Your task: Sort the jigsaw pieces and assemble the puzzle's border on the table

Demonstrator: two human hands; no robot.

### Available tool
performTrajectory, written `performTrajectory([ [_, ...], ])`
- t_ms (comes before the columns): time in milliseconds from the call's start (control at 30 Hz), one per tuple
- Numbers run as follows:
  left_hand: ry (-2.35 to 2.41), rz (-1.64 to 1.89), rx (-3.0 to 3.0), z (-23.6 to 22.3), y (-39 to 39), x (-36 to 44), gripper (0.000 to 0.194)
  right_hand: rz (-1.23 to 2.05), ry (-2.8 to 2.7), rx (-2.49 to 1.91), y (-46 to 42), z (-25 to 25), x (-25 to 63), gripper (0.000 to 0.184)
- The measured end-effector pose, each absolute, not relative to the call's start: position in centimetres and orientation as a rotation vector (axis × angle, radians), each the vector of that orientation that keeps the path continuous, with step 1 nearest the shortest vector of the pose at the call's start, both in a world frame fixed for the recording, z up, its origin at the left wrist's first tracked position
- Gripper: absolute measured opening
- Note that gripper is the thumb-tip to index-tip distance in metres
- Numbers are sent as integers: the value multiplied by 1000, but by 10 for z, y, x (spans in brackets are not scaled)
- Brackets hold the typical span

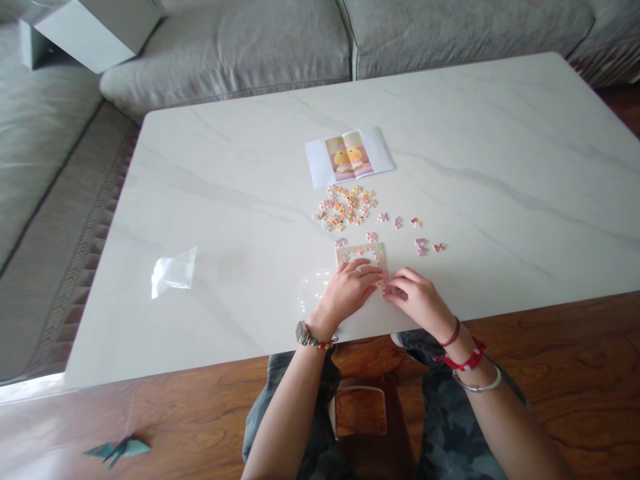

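Observation:
A small puzzle frame (341, 256) lies near the table's front edge, with some pieces along its inner border and a green spot at its top right corner. My left hand (353, 283) rests over it, palm down, fingers stretched across its middle and covering much of it. At the frame's right side, the fingertips of my right hand (413, 293) pinch together by a small orange-pink puzzle piece (382, 283), mostly hidden by the fingers. Just above the frame lie a pink piece (371, 237) and a purple piece (341, 243).
Beyond the frame spreads a pile of loose puzzle pieces (345, 208), with several strays to the right, among them a purple piece (397, 222). Behind it lies a folded picture sheet (384, 150). A clear plastic bag (175, 273) sits on the white table (240, 167) at left.

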State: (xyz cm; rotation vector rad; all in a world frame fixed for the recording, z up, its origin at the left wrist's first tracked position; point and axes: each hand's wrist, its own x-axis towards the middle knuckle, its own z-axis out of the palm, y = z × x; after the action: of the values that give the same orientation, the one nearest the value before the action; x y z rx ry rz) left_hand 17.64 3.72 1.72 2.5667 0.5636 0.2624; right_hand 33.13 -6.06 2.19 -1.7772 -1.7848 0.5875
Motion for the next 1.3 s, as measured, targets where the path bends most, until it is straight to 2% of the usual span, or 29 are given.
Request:
performTrajectory([
  [767,593,261,2565,18,34,180,23,546,-1901,-1883,-64,17,329,3],
  [1033,670,290,2546,16,29,184,16,530,-1874,-1893,-64,20,329,2],
  [1300,751,299,2519,14,26,187,16,473,-1921,-1889,-64,20,328,13],
])
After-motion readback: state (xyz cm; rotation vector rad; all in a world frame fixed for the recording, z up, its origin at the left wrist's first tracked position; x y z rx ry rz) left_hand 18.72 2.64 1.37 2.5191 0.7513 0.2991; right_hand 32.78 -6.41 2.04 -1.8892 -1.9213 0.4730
